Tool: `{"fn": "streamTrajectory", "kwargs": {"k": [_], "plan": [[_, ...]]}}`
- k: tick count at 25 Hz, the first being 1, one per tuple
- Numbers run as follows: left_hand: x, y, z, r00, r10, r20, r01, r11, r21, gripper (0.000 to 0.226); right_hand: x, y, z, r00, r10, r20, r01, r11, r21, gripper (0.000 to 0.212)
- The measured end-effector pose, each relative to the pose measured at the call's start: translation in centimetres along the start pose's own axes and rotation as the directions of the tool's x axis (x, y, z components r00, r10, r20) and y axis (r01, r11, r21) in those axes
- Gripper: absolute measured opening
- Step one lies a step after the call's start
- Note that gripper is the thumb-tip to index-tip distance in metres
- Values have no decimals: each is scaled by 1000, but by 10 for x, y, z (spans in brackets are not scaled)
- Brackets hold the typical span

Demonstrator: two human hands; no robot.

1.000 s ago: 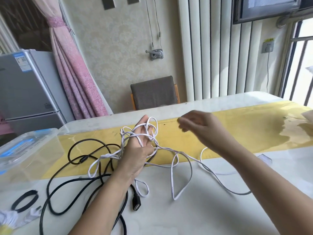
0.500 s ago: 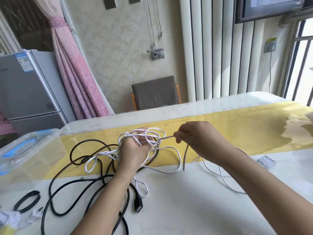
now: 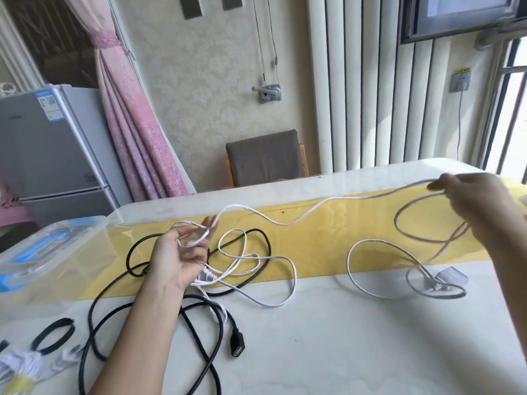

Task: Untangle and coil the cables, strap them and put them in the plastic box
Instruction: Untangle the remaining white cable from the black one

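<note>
The left hand (image 3: pixel 182 252) hooks the thin white cable (image 3: pixel 282 223) over half-curled fingers in a loose grip; the right hand (image 3: pixel 473 201) pinches it, stretched above the white and yellow surface (image 3: pixel 342 337). Best draw slowly, letting slack loops slide off the thick black cable (image 3: pixel 236 340) without tightening.

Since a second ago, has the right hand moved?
Yes. The right hand has swung right, from just right of the chair out toward the far right end of the table, drawing the white cable away from the left hand.
</note>
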State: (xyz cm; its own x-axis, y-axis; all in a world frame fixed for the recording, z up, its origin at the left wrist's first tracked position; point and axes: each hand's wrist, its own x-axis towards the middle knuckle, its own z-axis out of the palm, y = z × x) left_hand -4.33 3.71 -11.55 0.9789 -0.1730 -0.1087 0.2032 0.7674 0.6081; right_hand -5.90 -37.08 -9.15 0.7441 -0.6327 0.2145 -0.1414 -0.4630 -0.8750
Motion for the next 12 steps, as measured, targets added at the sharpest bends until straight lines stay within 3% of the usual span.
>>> {"fn": "streamTrajectory", "kwargs": {"k": [2, 3, 5, 7, 9, 11, 12], "plan": [[-2, -12, 13, 999, 10, -47, -5, 996, 91, 32, -8, 4, 20, 986, -94, 137, 138, 926, -353, 30], [-3, -17, 19, 998, 17, -57, -11, 995, 102, 26, -18, 1, 33, 968, -161, 191, 225, 894, -387, 36], [-4, -25, 28, 999, 10, -35, -5, 992, 129, 27, -42, -10, 58, 896, -331, 295, 405, 882, -240, 50], [-7, -35, 35, 1000, -24, -5, 24, 975, 220, 26, -76, -27, 73, 730, -529, 433, 566, 823, 51, 64], [-9, -47, 42, 999, -38, -21, 43, 919, 392, 29, -109, -38, 83, 479, -688, 546, 666, 690, 285, 73], [-9, -58, 46, 998, -11, -57, 39, 857, 514, 32, -130, -39, 96, 275, -813, 513, 778, 502, 378, 52], [-8, -62, 47, 997, 14, -76, 30, 833, 552, 26, -135, -39, 99, 255, -831, 495, 813, 461, 356, 31]]}}
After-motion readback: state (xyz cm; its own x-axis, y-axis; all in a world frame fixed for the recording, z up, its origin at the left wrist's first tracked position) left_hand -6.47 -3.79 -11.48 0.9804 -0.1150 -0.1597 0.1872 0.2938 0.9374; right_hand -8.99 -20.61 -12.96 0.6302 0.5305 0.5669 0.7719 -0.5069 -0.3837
